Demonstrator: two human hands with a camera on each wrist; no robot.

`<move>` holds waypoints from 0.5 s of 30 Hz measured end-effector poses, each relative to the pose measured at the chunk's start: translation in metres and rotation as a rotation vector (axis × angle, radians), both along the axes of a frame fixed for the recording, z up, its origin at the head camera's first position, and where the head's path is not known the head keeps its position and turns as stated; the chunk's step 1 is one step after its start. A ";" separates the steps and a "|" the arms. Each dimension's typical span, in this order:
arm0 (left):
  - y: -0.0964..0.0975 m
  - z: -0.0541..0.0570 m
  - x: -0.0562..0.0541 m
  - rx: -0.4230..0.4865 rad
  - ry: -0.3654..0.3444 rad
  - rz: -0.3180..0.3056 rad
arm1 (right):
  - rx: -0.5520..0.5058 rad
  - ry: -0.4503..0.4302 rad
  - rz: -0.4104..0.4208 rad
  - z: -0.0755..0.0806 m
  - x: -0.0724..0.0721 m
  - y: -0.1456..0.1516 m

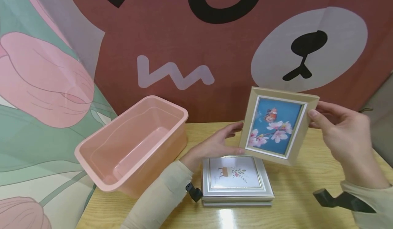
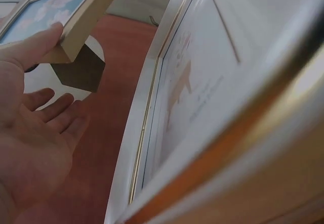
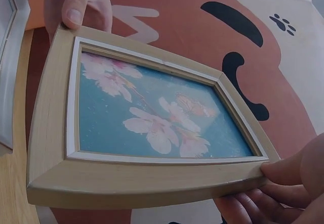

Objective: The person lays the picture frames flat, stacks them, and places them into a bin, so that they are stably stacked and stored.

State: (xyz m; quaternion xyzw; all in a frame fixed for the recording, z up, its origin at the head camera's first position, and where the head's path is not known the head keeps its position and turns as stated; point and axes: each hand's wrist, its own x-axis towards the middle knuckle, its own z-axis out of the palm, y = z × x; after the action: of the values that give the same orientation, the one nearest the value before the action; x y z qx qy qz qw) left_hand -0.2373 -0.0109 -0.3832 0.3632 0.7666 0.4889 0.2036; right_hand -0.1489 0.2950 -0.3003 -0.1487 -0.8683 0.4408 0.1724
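A beige picture frame (image 1: 250,119) with a white inner border, holding a blue photo of pink blossoms and a butterfly, is held up and tilted above the table. My right hand (image 1: 348,133) pinches its right side, thumb on the front and fingers behind. At the lower left corner my left hand (image 1: 215,143) touches it with the thumb; in the left wrist view the left fingers (image 2: 63,110) spread loosely, apart from the frame. Below lies a silver-white picture frame (image 1: 236,191) with a plant print, stacked on another flat piece whose kind is mostly hidden.
To the left, a pink plastic bin (image 1: 132,184) stands on the wooden table (image 1: 294,201), its inside bare to view. Behind the table hangs a cloth backdrop (image 1: 227,51) with a brown bear print. The left forearm passes close to the bin's right side.
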 end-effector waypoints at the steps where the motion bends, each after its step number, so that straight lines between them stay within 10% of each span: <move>1: -0.001 0.000 0.000 0.005 0.000 -0.012 | 0.001 0.001 0.004 0.000 0.000 -0.001; 15: -0.013 -0.006 -0.002 -0.029 -0.052 -0.081 | 0.006 -0.011 0.054 0.000 0.000 -0.015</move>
State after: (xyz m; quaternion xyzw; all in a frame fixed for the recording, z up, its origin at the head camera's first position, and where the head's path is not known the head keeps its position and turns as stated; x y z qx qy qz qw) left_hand -0.2397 -0.0241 -0.3890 0.3781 0.7527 0.4784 0.2483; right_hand -0.1486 0.2799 -0.3007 -0.1270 -0.8742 0.4419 0.1563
